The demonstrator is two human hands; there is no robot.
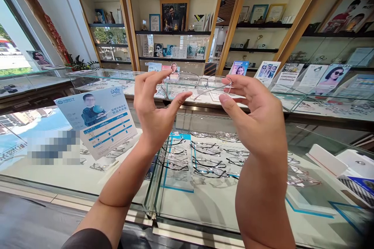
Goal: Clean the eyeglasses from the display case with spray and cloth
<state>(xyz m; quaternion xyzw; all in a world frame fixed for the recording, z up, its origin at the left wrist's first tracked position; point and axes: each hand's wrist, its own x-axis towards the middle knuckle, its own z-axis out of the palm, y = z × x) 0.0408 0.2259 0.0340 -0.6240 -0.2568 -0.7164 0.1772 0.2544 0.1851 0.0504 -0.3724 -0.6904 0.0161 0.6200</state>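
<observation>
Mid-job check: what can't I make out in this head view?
Head view:
- Thin metal-framed eyeglasses: lens edges blend into the clear glass counter behind.
- Blue-and-white paper card: lower print too small.
- White cardboard box: right end cut off by picture edge.

"Clothing in view?"
"One dark, plain sleeve point(87, 240), its curved hem crossing the left arm point(124, 181) at the lower edge."
"Remaining surfaces?"
"The left hand point(153, 116), right hand point(260, 124) and right arm point(263, 198) are bare."
</observation>
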